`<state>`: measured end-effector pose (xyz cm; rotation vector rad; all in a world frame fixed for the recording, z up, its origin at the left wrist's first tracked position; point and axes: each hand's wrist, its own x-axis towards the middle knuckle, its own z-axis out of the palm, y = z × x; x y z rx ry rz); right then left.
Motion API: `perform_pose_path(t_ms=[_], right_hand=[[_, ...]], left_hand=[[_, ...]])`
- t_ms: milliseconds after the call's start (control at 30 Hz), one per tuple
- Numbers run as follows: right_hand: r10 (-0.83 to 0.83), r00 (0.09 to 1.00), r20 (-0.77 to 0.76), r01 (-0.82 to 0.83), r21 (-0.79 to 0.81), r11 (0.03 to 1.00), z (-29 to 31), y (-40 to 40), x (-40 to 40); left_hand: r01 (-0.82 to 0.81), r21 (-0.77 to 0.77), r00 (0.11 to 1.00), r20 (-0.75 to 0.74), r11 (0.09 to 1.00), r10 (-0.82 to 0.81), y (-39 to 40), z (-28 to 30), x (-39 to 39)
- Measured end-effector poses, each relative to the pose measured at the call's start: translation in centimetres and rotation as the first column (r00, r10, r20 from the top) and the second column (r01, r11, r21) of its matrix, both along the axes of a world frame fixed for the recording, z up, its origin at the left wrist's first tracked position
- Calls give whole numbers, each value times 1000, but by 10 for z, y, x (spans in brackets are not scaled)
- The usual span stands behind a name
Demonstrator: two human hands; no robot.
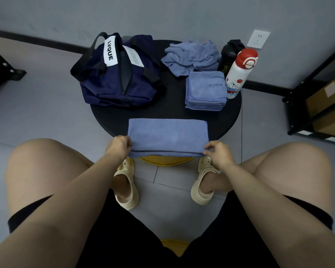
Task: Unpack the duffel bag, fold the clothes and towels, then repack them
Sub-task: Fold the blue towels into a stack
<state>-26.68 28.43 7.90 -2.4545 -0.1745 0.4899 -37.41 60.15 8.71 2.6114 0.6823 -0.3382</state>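
A blue towel lies folded into a long rectangle at the near edge of the round black table. My left hand grips its near left corner, and my right hand pinches its near right corner. A navy duffel bag with a white LVQUE label sits unzipped at the table's left. A neatly folded blue towel marked YOGA lies at the right. Behind it is a crumpled heap of blue towels.
A white bottle with a red cap and a black bottle stand at the table's right edge. A black shelf with cardboard boxes is at the right. My knees and beige clogs are below the table. A wall socket is behind.
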Motion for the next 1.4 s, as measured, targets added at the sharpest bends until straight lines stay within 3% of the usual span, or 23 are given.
perform_pose_path(t_ms=[133,267,400,600,700,967,1267,1400], right_hand=[[-29,1000,7,29,42,999,-8,5,-6],[-235,971,-37,237,139,961,-14,8,-3],[-437,867,-238,484,195,853,-16,13,5],[-465,770,-436,587,202,784,-22,19,15],[-469,736,-488,626,224,747,-22,19,17],[-539,796,-276,604,317,731,-2,25,35],[-682,693,-235,714,356,603,7,22,49],[-613,781,-120,604,394,693,16,39,42]], left_hand=[[86,135,990,-124,987,-69,-9,-4,-6],[81,327,995,22,942,-93,-26,-4,-4],[260,203,937,185,944,-298,-49,-15,4],[443,146,896,-48,884,-441,-77,-26,23],[448,119,892,-129,886,-433,-85,-31,28],[446,78,891,-129,891,-435,-92,-33,48],[486,24,866,-148,874,-478,-113,-32,77],[380,-94,922,-41,920,-385,-120,-28,80]])
